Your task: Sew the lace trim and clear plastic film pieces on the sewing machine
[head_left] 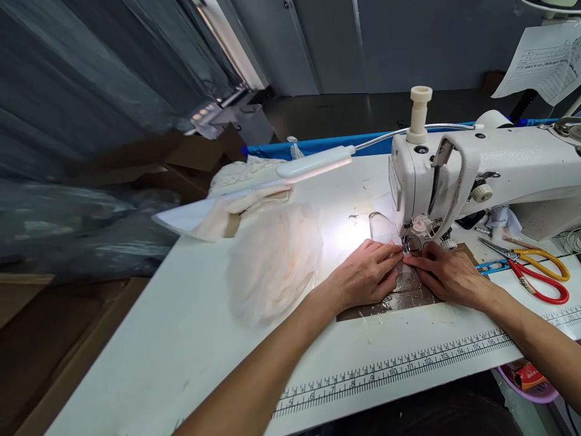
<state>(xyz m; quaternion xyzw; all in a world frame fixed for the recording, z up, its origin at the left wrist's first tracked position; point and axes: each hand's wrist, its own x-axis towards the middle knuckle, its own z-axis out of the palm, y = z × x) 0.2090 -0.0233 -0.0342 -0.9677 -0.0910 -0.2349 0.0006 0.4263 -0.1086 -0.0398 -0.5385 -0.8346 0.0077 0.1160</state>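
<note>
Under the needle area of a white sewing machine (422, 175), both of my hands meet at the presser foot. My left hand (370, 275) lies with its fingers stretched flat on the work, fingertips beside the foot. From the other side my right hand (449, 277) reaches in, its thumb and forefinger drawn together close to the needle; what they pinch is too small to make out. Beneath both hands is a brown plate (379, 310) with a shiny clear covering. Small pale gathered fabric (421, 224) shows at the foot.
Sheer pale fabric pieces (276, 266) lie left of my hands. Red-handled scissors (535, 281) and yellow-handled scissors (547, 260) rest at right. A lamp (315, 163) hangs over the table, a ruler strip (399, 370) runs along its front edge, and cardboard boxes (68, 345) stand left.
</note>
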